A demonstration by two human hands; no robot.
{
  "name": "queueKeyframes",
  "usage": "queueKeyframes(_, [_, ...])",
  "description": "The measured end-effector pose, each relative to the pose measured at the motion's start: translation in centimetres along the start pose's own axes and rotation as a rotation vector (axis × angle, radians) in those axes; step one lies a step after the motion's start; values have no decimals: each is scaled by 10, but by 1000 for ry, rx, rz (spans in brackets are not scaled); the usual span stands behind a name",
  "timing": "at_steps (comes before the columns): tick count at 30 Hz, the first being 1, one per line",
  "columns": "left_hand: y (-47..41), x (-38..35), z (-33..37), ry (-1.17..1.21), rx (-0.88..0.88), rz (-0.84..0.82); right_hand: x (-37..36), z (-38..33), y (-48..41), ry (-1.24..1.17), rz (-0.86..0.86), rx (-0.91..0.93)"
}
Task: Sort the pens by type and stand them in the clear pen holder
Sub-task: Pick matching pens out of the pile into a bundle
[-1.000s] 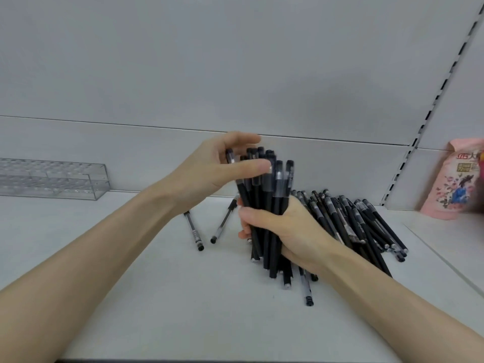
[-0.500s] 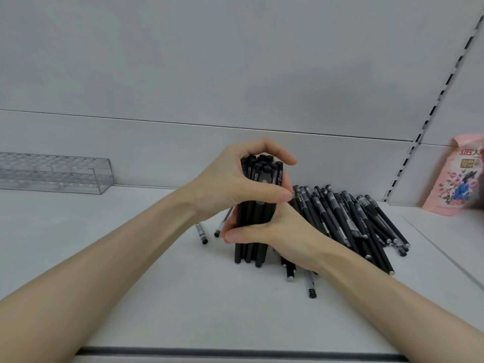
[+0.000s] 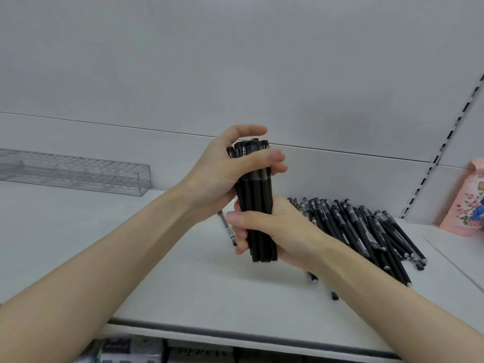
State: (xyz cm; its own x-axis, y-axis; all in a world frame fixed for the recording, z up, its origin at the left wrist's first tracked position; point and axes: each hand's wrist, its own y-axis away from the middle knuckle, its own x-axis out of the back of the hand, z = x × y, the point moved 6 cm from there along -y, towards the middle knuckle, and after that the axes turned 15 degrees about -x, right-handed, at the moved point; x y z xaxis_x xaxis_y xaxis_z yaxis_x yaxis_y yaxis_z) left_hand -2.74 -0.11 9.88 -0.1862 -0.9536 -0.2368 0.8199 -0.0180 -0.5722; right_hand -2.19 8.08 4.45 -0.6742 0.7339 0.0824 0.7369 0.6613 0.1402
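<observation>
A thick bunch of long black pens point(image 3: 258, 205) stands straight up in the middle, held in both hands. The left hand point(image 3: 222, 171) wraps around the top of the bunch, with its fingers curled over the pen caps. The right hand point(image 3: 275, 229) grips the bottom part, its thumb across the front. The two hands are close together, one above the other. I cannot tell if the bunch touches the white flat shelf point(image 3: 183, 284).

Just to the right, a big pile of loose black pens point(image 3: 366, 231) lies on the shelf. One thin pen with a clear body point(image 3: 227, 229) lies near the left wrist. The long clear plastic pen holder point(image 3: 78, 171) sits far off to the left, against the back wall. A pink flowery packet point(image 3: 466, 200) stands at the right edge.
</observation>
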Motion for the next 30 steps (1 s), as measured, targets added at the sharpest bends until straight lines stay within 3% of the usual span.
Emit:
queueKeyframes(2, [11,21,12,4,17,3,-25,-6,-3,16,-27,6])
queueKeyframes(10, [96,142,94,-404,-12,-169,-177,-10,-45,-39,-129,30])
queueKeyframes(15, [153,232,151,-550,-50,-52,-295,-9,-77,-60,-176,20])
queueKeyframes(20, [182,309,197,-594,-83,83,-375,-21,-113,-132,-82,68])
queueKeyframes(30, [180,458,236,-698,-15,24,-484,-44,-224,-58,-163,93])
